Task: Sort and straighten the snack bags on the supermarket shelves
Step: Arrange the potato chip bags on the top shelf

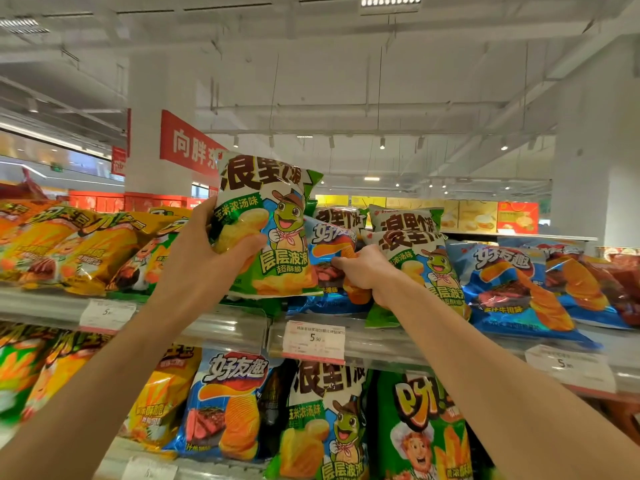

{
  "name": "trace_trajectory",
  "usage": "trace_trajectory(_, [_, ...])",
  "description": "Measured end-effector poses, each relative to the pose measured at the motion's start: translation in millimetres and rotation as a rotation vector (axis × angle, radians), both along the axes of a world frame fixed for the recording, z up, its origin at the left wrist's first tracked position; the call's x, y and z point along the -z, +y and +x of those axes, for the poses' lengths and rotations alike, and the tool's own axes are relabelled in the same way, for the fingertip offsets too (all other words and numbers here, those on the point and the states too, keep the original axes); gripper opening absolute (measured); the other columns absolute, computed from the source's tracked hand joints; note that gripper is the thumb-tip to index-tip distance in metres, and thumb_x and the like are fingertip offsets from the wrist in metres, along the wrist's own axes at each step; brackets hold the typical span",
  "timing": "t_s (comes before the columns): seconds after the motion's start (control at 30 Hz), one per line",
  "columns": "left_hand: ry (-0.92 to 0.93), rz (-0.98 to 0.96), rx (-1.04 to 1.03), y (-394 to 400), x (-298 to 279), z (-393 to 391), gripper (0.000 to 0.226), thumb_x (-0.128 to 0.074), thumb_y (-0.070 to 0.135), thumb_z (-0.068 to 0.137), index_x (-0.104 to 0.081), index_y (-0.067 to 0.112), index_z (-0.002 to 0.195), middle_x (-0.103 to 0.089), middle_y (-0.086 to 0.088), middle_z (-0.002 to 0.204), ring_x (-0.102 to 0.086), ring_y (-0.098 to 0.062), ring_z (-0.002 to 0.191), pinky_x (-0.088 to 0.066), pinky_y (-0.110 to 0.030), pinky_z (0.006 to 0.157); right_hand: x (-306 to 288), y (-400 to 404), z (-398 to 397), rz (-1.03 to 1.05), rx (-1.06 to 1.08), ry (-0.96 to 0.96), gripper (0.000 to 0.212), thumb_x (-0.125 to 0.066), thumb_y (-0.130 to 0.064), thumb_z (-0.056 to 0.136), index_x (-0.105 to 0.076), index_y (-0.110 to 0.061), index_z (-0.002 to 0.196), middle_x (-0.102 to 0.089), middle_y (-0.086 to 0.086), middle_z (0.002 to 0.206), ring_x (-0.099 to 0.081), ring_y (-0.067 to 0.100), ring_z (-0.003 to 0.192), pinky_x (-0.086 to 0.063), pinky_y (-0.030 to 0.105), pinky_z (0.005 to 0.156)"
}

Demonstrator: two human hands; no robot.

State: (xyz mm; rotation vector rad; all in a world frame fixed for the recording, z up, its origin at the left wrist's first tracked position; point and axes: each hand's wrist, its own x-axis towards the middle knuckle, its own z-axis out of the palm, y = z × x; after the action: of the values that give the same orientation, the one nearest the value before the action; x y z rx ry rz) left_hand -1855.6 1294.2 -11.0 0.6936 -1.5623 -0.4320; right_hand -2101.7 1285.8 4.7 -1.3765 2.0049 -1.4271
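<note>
My left hand (pixel 211 252) grips a green-and-white chip bag with a cartoon frog (pixel 277 237), lifted upright above the top shelf. My right hand (pixel 363 271) holds a blue steak-flavour chip bag (pixel 332 244) that stands on the top shelf (pixel 228 323) behind the lifted bag. Just right of that hand leans another green frog bag (pixel 426 268), and more blue bags (pixel 509 285) lie slanted further right. Yellow bags (pixel 79 247) lie tilted on the shelf's left part.
White price tags (pixel 313 341) hang on the shelf's front rail. The lower shelf holds mixed yellow, blue (pixel 225 403) and green (pixel 329 424) bags standing upright. A white pillar with a red sign (pixel 190 143) rises behind the shelf.
</note>
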Motion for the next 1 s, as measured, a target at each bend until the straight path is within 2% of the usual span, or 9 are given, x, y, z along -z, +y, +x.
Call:
trace_trajectory(0.07, [0.013,0.004,0.003,-0.3,-0.5,2.7,0.072,-0.076,0.039,0.087,-0.04,0.032,0.149,-0.049,0.033,0.102,-0.053,0.014,0.087,-0.046,-0.013,0.065,-1.1,-1.4,-1.9,-0.057,0.009,-0.054,0.054,-0.069,-0.042,0.095,-0.043,-0.015,0.133,-0.066,0.009,0.105,-0.056,0.013,0.073,-0.039,0.023,0.052])
trace_trajectory(0.13, [0.024,0.009,0.003,0.8,-0.3,4.2,0.071,-0.076,0.039,0.088,-0.04,0.032,0.149,-0.049,0.035,0.101,-0.051,0.018,0.084,-0.044,-0.011,0.065,-0.5,-1.6,-6.0,-0.109,-0.011,-0.131,0.048,-0.069,-0.041,0.095,-0.053,-0.009,0.127,-0.066,0.006,0.092,-0.055,0.012,0.069,-0.041,0.024,0.054])
trace_trajectory(0.23, [0.044,0.013,0.014,1.6,0.6,6.0,0.07,-0.075,0.038,0.089,-0.04,0.032,0.149,-0.048,0.036,0.102,-0.051,0.02,0.084,-0.045,-0.012,0.067,2.9,6.6,-10.7,-0.156,-0.087,-0.165,0.025,-0.066,-0.037,0.099,-0.059,-0.013,0.102,-0.058,0.003,0.072,-0.05,0.012,0.062,-0.042,0.027,0.064])
trace_trajectory(0.3, [0.061,0.017,0.02,2.5,0.9,8.1,0.069,-0.074,0.037,0.09,-0.04,0.032,0.149,-0.048,0.036,0.102,-0.052,0.021,0.084,-0.045,-0.013,0.068,4.3,9.6,-11.2,-0.183,-0.134,-0.165,0.027,-0.063,-0.037,0.101,-0.059,-0.01,0.104,-0.056,-0.002,0.064,-0.048,0.011,0.056,-0.044,0.028,0.063])
trace_trajectory(0.43, [0.077,0.012,0.029,4.7,-1.0,12.3,0.069,-0.074,0.041,0.089,-0.039,0.034,0.149,-0.051,0.034,0.105,-0.055,0.013,0.092,-0.052,-0.022,0.075,2.3,15.5,-4.2,-0.231,-0.151,-0.126,0.042,-0.063,-0.042,0.1,-0.047,-0.014,0.128,-0.063,0.003,0.089,-0.057,0.013,0.071,-0.05,0.032,0.068])
trace_trajectory(0.63, [0.091,0.007,0.031,9.1,-1.5,14.9,0.068,-0.074,0.039,0.09,-0.039,0.034,0.149,-0.051,0.034,0.105,-0.055,0.018,0.086,-0.047,-0.014,0.067,-9.6,23.0,9.8,-0.35,-0.097,-0.115,0.039,-0.062,-0.042,0.101,-0.041,-0.018,0.124,-0.061,0.002,0.106,-0.061,0.012,0.087,-0.054,0.029,0.073])
trace_trajectory(0.7, [0.097,0.009,0.033,10.7,-1.1,16.1,0.068,-0.074,0.038,0.091,-0.04,0.033,0.149,-0.052,0.033,0.106,-0.055,0.015,0.09,-0.047,-0.014,0.068,-14.7,23.3,12.2,-0.398,-0.079,-0.1,0.039,-0.063,-0.041,0.1,-0.039,-0.02,0.122,-0.06,0.0,0.105,-0.061,0.011,0.088,-0.056,0.034,0.083])
trace_trajectory(0.87, [0.108,0.008,0.033,13.0,0.3,18.4,0.066,-0.074,0.037,0.091,-0.04,0.033,0.148,-0.053,0.032,0.106,-0.056,0.015,0.089,-0.048,-0.015,0.069,-29.8,30.0,10.4,-0.498,0.006,0.096,0.041,-0.062,-0.042,0.1,-0.043,-0.017,0.125,-0.056,-0.011,0.091,-0.056,0.002,0.08,-0.05,0.034,0.085])
trace_trajectory(1.0, [0.115,0.012,0.037,14.6,-0.1,16.1,0.064,-0.073,0.036,0.092,-0.041,0.033,0.147,-0.053,0.033,0.105,-0.057,0.02,0.083,-0.047,-0.014,0.069,-41.7,43.1,2.4,-0.526,0.093,0.22,0.052,-0.064,-0.049,0.097,-0.048,-0.014,0.132,-0.06,-0.011,0.092,-0.065,0.016,0.09,-0.054,0.036,0.083])
